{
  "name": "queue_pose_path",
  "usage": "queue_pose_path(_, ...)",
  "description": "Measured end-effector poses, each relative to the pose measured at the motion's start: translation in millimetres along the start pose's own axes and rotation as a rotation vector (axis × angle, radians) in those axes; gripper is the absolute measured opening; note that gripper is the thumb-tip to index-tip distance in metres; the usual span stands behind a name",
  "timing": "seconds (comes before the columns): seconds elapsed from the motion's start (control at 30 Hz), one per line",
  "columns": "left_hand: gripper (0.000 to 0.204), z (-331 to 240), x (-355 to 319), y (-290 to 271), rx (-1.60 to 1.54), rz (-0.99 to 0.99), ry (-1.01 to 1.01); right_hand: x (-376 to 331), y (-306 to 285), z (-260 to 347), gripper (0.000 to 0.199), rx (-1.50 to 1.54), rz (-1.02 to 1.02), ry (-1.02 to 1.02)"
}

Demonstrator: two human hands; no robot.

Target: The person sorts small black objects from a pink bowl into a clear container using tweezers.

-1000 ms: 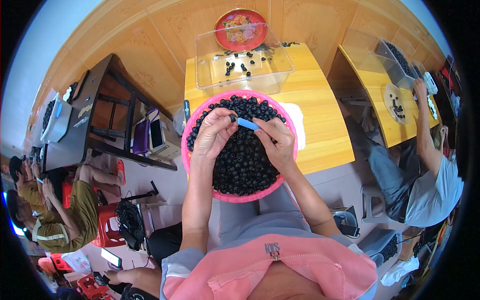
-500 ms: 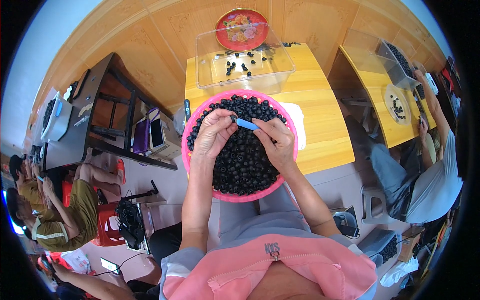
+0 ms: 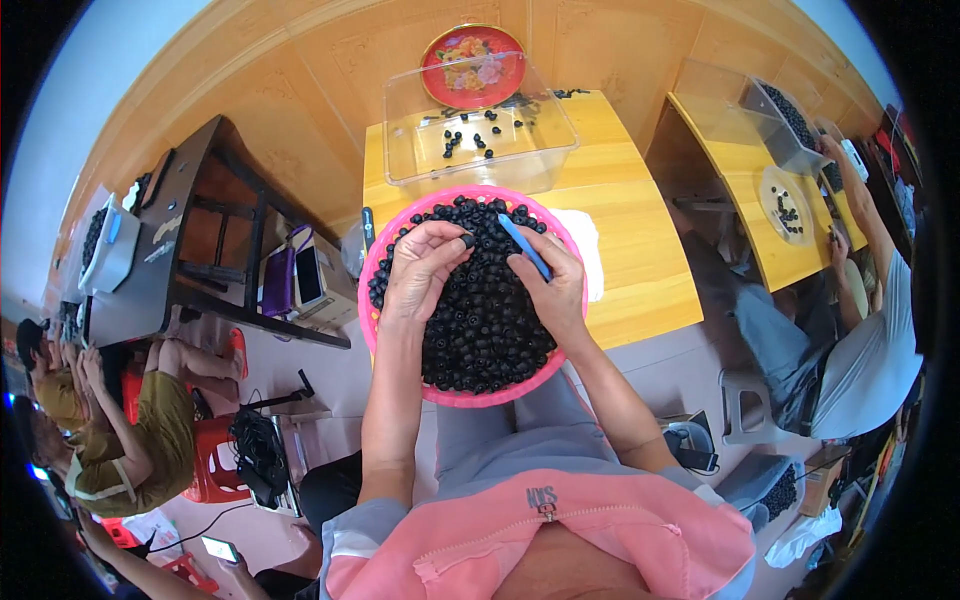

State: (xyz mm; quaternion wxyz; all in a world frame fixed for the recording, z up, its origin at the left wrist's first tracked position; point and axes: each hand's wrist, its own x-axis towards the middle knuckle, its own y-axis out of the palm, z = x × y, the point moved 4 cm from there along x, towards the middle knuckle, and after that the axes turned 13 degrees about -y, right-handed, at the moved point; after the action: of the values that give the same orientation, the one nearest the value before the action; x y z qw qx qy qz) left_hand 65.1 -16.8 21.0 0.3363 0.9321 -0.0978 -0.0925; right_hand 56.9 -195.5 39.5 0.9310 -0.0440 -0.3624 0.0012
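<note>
My left hand (image 3: 418,268) pinches a small round black piece (image 3: 468,241) between thumb and fingertips. A slim blue stick-like tool (image 3: 524,247) is gripped in my right hand (image 3: 553,288), tilted with its upper end toward the far left; its exact kind I cannot make out. The tool stands a little apart from the piece. Both hands hover over a pink basket (image 3: 488,398), heaped with small round black pieces (image 3: 485,335) that have hollow centres. The basket rests at the near edge of the table, above my lap.
Beyond the basket, a clear plastic bin (image 3: 520,172) on the yellow table (image 3: 640,230) holds several black pieces. Behind it leans a red floral tray (image 3: 435,80). A white cloth (image 3: 588,245) lies right of the basket. People sit at a dark table (image 3: 140,285) and another yellow table (image 3: 745,215).
The blue tool has swung from lying across toward my left hand to a steeper tilt, away from the black piece. My left hand keeps its pinch.
</note>
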Motion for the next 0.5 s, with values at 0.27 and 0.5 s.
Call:
queue_pose_path(0.27,0.014,6.8,1.6,16.0,0.280,-0.094,0.007,-2.5,5.2,7.3,0.032,-0.093,0.058,-0.192)
queue_pose_path(0.5,0.012,13.1,0.7,21.6,0.326,-0.147,0.000,-7.3,0.0,7.4,0.032,-0.147,0.043,-0.216)
